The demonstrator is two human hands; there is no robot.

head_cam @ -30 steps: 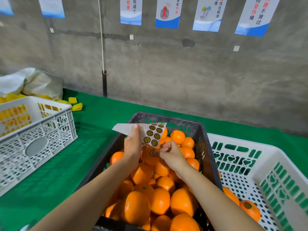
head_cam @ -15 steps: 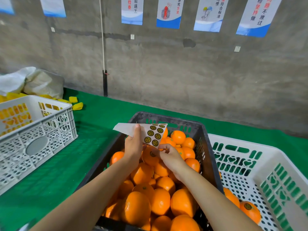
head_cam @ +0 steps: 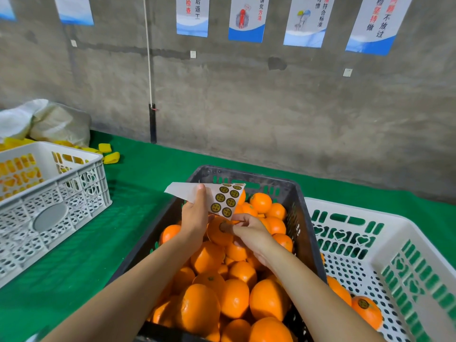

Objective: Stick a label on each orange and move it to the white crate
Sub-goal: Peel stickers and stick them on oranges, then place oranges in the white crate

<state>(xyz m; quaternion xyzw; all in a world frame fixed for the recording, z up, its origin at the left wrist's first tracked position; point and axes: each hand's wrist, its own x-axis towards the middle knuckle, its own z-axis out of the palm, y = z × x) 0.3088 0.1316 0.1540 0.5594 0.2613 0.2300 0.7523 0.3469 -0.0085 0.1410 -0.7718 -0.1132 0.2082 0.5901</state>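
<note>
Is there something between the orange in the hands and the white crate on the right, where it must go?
Only the black crate's right wall and the white crate's rim lie between them. The orange is held above the pile, near rim height, so lifting it over should probably clear both.

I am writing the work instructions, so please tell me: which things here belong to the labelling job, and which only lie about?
Job: label sheet, held orange, left hand, right hand, black crate, right white crate.
Lying about: left white crate, yellow pieces, white bags, posters.
</note>
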